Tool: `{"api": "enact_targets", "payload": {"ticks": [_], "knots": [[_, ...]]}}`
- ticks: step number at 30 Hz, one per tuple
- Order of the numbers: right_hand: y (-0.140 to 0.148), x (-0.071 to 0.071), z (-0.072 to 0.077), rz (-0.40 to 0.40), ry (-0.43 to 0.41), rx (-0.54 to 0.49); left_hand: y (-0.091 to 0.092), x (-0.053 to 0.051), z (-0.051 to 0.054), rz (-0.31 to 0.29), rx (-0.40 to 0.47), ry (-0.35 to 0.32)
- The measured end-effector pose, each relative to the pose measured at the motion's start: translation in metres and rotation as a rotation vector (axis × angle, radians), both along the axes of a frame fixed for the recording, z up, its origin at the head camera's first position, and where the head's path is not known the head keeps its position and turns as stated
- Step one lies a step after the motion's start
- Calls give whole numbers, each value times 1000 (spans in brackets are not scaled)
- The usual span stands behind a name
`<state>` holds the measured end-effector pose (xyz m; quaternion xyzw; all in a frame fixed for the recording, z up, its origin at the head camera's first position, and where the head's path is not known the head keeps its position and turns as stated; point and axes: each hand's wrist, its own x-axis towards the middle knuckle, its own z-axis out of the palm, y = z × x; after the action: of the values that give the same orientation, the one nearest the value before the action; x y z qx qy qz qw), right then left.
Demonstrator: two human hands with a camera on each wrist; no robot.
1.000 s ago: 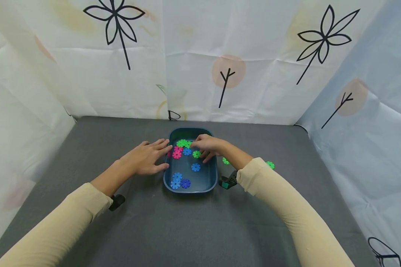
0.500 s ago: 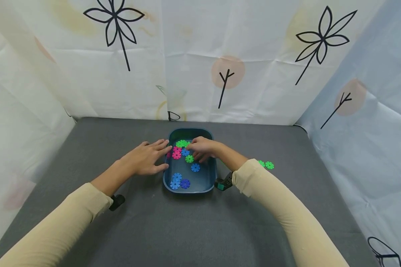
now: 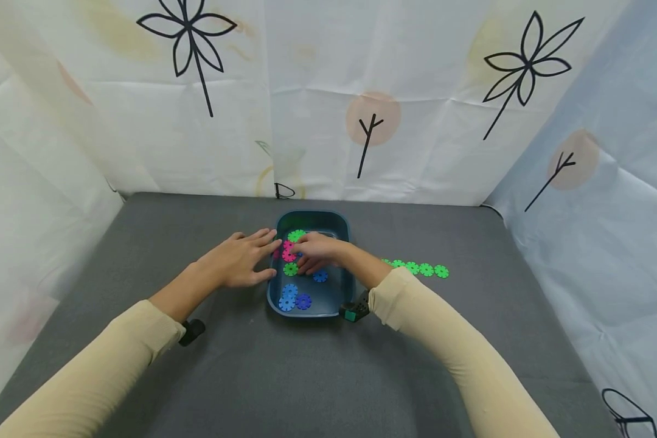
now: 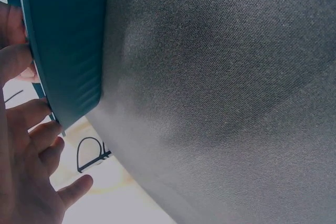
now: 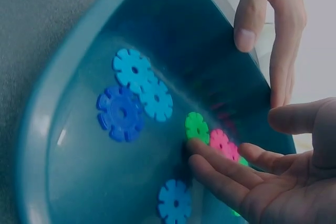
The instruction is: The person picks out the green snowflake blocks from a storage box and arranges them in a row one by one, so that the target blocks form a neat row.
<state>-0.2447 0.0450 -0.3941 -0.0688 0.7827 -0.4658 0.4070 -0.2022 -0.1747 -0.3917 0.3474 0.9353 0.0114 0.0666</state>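
A dark teal plastic tray (image 3: pixel 336 295) holds several flower-shaped notched discs. My left hand (image 3: pixel 243 261) rests on the tray's left rim, its fingers spread and fairly straight; in the left wrist view those fingertips touch the edge of the tray wall (image 4: pixel 68 51). My right hand (image 3: pixel 319 250) reaches into the tray. In the right wrist view its extended fingertips touch or lie right beside a green disc (image 5: pixel 196 125), without gripping it. Pink discs (image 3: pixel 288 254) lie by the left wall, partly hidden by the right hand. Light blue discs (image 3: pixel 287 302) and a dark blue disc (image 3: pixel 303 301) lie near the front.
A row of green discs (image 3: pixel 412 268) lies on the grey tabletop (image 3: pixel 285 377) right of the tray, partly behind the right forearm. More green discs (image 3: pixel 296 235) sit at the tray's back. Patterned white cloth (image 3: pixel 317 121) stands behind the table.
My right hand has moved left inside the tray, and a green disc has slid left and toward me to beside the pink ones. More of the green row shows. The left hand stays put.
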Motion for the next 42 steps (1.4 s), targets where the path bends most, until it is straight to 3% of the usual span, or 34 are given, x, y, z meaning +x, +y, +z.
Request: {"api": "enact_targets", "payload": {"ticks": [13,24,33,42], "knots": [[-13,6,-3,-3,-19,-38,-2,0,-1,-7,11,4],[-25,9,-10,-7,46,-55,-2,0,-1,-13,3,7],[-32,12,-16,-73,112,-27,-3,0,-1,-14,-2,6],[-33,13,-15,-99,101,-44,-3,0,-1,-14,2,5]]}}
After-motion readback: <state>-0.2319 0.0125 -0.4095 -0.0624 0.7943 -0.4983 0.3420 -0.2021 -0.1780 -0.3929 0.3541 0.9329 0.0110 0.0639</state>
